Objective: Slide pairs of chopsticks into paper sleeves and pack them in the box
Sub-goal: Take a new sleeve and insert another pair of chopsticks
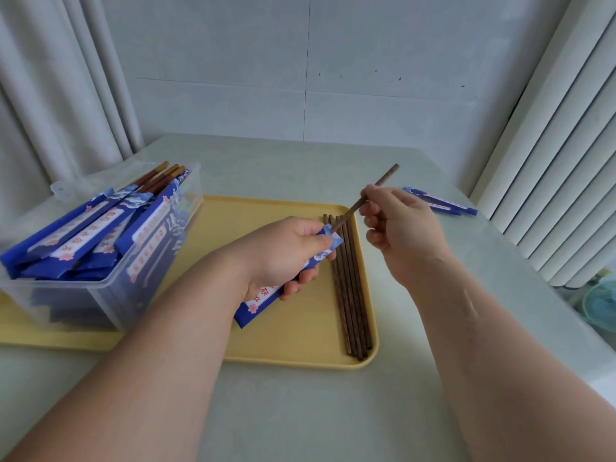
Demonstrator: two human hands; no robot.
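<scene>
- Head view showed the left hand (283, 251) gripping a blue paper sleeve (258, 303) over the yellow tray (266, 211), fingers curled under it and thumb pressed on top near its open end.
- The right hand (403, 231) had its fingers clamped in a pinch on a dark wooden chopstick (383, 177), whose lower tip sat right at the sleeve's mouth. Whether one stick or a pair was held, I could not tell.
- Judged from this, the step was threading the tip in. It would go best with the stick lined up along the sleeve's length rather than crossing it at an angle.
- The thumb looked close to the opening; easing its pressure there should let the paper gape instead of pinching flat.
- A low, slow push seemed wise, since a stiff tip could crease or tear thin paper.
- Loose chopsticks (350, 295) lay side by side on the tray's right part, just beside the sleeve.
- The clear box (156, 271), already stacked with filled sleeves, stood on the tray's left end.
- Spare sleeves (443, 203) rested on the surface (300, 411) beyond the right hand.
</scene>
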